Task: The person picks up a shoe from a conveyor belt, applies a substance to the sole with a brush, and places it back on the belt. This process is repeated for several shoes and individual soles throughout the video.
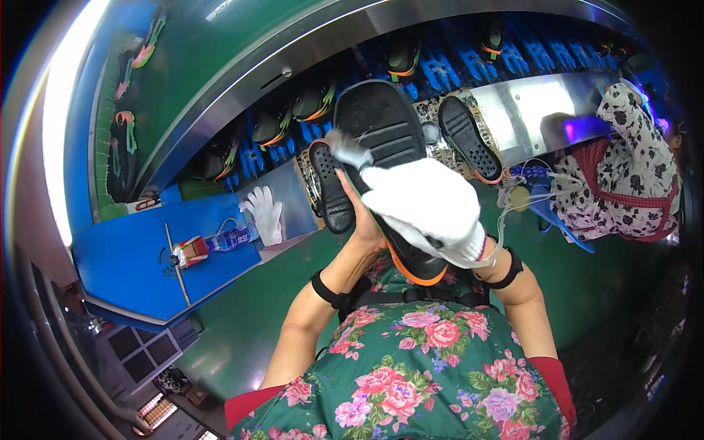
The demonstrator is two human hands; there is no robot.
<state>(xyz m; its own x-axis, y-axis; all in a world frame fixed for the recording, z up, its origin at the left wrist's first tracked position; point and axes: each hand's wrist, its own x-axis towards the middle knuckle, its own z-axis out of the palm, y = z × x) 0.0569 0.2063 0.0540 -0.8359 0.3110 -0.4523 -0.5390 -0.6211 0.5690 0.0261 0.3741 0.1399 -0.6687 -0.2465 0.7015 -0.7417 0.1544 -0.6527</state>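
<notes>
A large black shoe sole (378,110) with an orange rim is tilted in front of me. My left hand (364,226), bare, grips it from its left side. My right hand (425,205) wears a white knitted glove and is closed round a brush (347,152). The brush's pale tip is blurred and lies over the sole's upper left part. A clear thin tube (501,231) runs by my right wrist. One smaller black sole (334,192) rests behind my left hand, and another black sole (469,136) with an orange edge lies to the right.
Blue racks (440,72) carrying several shoes run along the back, under a metal rail (279,72). On the blue table (121,257) at left are a bottle (233,238), a red-and-white packet (191,251) and a white glove (264,213). A co-worker's patterned sleeve (627,121) is at right.
</notes>
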